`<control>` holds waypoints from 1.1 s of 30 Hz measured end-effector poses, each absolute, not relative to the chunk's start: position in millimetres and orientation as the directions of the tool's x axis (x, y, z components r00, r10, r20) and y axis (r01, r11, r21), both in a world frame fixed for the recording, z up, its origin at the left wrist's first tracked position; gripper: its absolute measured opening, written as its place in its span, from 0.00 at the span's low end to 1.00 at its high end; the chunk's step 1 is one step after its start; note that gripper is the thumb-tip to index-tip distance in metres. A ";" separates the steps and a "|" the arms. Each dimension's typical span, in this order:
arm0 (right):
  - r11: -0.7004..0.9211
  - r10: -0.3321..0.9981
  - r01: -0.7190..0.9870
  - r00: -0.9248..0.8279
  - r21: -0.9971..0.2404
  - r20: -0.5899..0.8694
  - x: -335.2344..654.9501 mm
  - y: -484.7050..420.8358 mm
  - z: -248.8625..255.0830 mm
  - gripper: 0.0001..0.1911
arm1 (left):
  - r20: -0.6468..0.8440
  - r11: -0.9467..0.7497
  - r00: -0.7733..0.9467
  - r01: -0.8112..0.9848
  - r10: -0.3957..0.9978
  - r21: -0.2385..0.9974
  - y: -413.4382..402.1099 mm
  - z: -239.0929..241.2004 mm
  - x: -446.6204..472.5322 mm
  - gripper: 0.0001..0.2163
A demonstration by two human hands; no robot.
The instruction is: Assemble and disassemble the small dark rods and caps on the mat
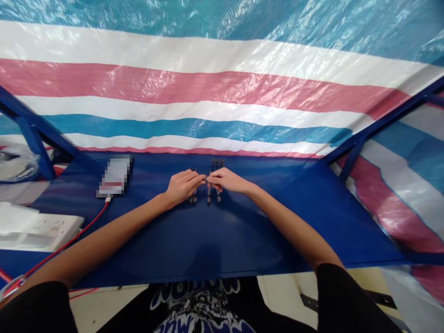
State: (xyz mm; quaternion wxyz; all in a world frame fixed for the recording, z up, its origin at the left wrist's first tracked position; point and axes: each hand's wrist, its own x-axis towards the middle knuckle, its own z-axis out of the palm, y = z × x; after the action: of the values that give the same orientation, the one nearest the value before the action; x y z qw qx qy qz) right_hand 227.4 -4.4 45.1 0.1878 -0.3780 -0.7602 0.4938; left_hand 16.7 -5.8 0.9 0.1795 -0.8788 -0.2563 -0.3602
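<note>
My left hand (185, 186) and my right hand (227, 180) meet fingertip to fingertip over the blue table. Both are closed in a pinch on a small, thin dark piece (206, 179), mostly hidden by the fingers; its kind is too small to make out. Under and beside my left hand lie slim dark pen-like rods (193, 200), partly covered. More such rods (208, 196) lie lengthwise below my right hand. Just beyond its knuckles, three short dark pieces with round ends (218, 162) sit in a row.
A phone (116, 175) lies at the left of the blue table (243, 240), plugged into a red cable (92, 222). A white power strip (52, 229) is at the left edge. Striped plastic sheeting (208, 88) hangs behind, and blue frame bars (381, 120) slope up at both sides.
</note>
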 end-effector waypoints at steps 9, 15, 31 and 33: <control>0.266 0.798 0.418 -0.601 -0.868 -0.045 226.9 -7.2 50.3 0.16 | 0.777 -0.805 0.538 0.590 0.327 -0.069 -5.1 -0.3 14.3 0.07; 0.295 0.794 0.416 -0.608 -0.860 -0.021 228.9 -6.5 50.8 0.19 | 0.784 -0.814 0.550 0.572 0.287 -0.103 -6.3 -1.3 13.3 0.06; 0.557 0.771 0.542 -0.620 -0.629 0.148 225.8 -12.9 55.6 0.15 | 0.775 -0.814 0.564 0.569 0.285 -0.115 -8.3 -4.2 12.1 0.07; 0.590 0.766 0.568 -0.619 -0.574 0.175 224.4 -13.5 55.0 0.14 | 0.768 -0.808 0.563 0.580 0.306 -0.104 -8.0 -5.5 12.4 0.08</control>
State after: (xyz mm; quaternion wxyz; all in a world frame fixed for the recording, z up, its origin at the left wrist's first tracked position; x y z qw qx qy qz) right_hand 224.4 -13.5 55.0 0.2067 -0.3843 -0.8674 0.2392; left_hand 12.4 -8.0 -5.5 0.1754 -0.8664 -0.2556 -0.3915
